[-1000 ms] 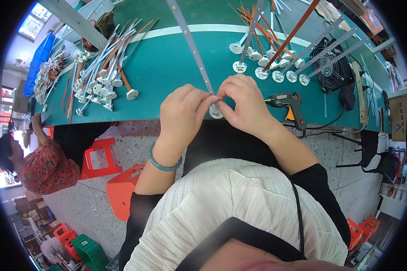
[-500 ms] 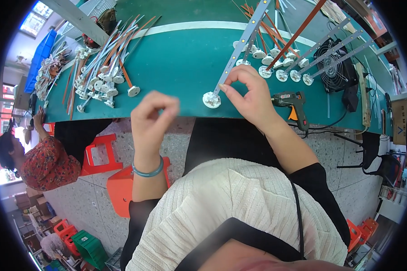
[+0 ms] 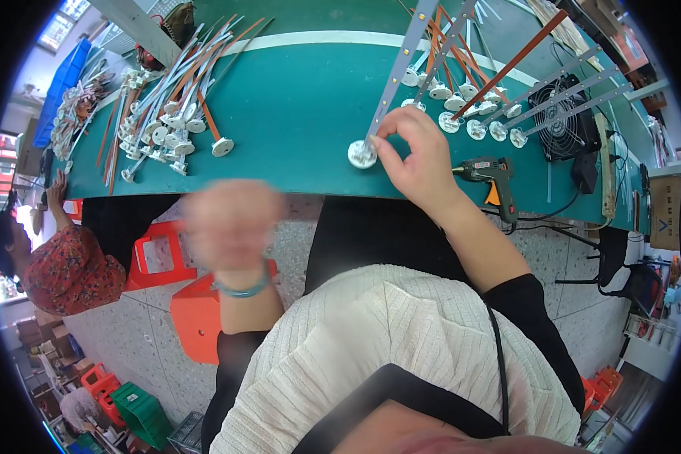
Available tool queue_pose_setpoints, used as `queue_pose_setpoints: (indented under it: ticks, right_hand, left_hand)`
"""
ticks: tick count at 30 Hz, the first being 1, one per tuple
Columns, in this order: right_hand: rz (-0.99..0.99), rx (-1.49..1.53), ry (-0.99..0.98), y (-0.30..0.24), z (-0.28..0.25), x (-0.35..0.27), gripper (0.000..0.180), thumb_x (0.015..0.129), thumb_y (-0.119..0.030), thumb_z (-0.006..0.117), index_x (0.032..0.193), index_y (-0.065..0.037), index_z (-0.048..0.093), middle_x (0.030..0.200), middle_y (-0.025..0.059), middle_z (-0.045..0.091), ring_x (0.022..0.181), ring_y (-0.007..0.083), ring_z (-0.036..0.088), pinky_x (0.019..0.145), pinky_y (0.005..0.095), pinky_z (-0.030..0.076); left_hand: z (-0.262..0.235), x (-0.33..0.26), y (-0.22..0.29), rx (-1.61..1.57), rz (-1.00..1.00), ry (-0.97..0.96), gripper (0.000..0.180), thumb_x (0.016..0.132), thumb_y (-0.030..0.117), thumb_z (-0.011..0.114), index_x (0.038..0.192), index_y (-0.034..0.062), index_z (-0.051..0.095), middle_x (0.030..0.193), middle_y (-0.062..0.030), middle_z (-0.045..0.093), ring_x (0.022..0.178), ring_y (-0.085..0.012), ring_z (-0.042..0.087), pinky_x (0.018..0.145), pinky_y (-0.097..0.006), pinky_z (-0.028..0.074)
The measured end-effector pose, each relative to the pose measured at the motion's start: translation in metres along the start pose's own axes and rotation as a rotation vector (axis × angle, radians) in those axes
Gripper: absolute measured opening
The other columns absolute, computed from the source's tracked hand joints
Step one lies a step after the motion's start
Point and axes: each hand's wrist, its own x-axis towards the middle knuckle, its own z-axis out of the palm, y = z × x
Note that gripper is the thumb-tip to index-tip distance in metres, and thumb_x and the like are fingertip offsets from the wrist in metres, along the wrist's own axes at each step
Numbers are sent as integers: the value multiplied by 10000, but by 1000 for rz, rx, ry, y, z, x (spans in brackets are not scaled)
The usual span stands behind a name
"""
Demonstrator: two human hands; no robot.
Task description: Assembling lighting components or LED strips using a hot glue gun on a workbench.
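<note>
Between the thumb and forefinger of my right hand is an LED strip, pinched low down, just above its round white base. That base rests on the green table near its front edge. My left hand, smeared by motion, hangs in front of the table edge, and its fingers cannot be made out. A glue gun with an orange trigger lies to the right of my right hand. Behind it stand several more LED strips on round white bases, along with a brown strip.
Left on the table is a heap of white and brown strips with round bases. A black fan stands at the right, with cables near it. A co-worker sits at the far left. Red stools stand on the floor.
My left hand has swung down and left, away from the strip. The right hand keeps its pinch; the strip's base appears slightly farther right and higher as the whole view shifts a little.
</note>
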Motion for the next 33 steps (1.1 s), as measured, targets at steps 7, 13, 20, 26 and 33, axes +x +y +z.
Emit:
queue_pose_setpoints:
  ticks: [7, 13, 20, 26, 33]
  right_hand:
    - [166, -134, 107, 24, 34, 18, 100, 904, -78, 689, 936, -16, 618, 909, 115, 646, 702, 255, 696, 585, 338, 529]
    - [167, -239, 91, 38, 29, 13, 92, 907, -106, 690, 938, -48, 626, 910, 99, 656, 720, 280, 681, 609, 372, 525]
    - [129, -216, 61, 33, 25, 6, 121, 870, -118, 709, 974, -73, 668, 929, 81, 663, 738, 296, 667, 632, 388, 528]
    - [187, -110, -51, 10, -28, -24, 282, 875, -82, 725, 1149, -64, 658, 992, 99, 667, 738, 206, 691, 644, 326, 544]
    - [327, 127, -14, 9, -90, -80, 274, 865, 35, 706, 1133, -4, 666, 1014, 105, 671, 808, 146, 664, 694, 251, 538]
  left_hand:
    - [-77, -12, 146, 298, 454, 666, 78, 995, 84, 606, 956, 45, 661, 858, -30, 582, 844, -134, 573, 787, -281, 473]
    - [-32, 40, -37, 1409, -127, 145, 412, 862, 48, 747, 1266, 70, 666, 1116, -82, 665, 1013, -161, 634, 866, -275, 505]
    - [-29, 85, -120, 1095, -292, -52, 226, 819, 35, 779, 1038, 8, 728, 929, -96, 717, 785, -171, 693, 720, -281, 555]
    - [-25, 119, -145, 1139, -282, -30, 134, 841, 46, 768, 958, -10, 736, 867, -97, 735, 793, -162, 719, 727, -280, 564]
    - [-30, 133, -172, 1087, -370, -84, 149, 852, 62, 768, 978, -9, 734, 892, -83, 740, 821, -164, 718, 765, -292, 570]
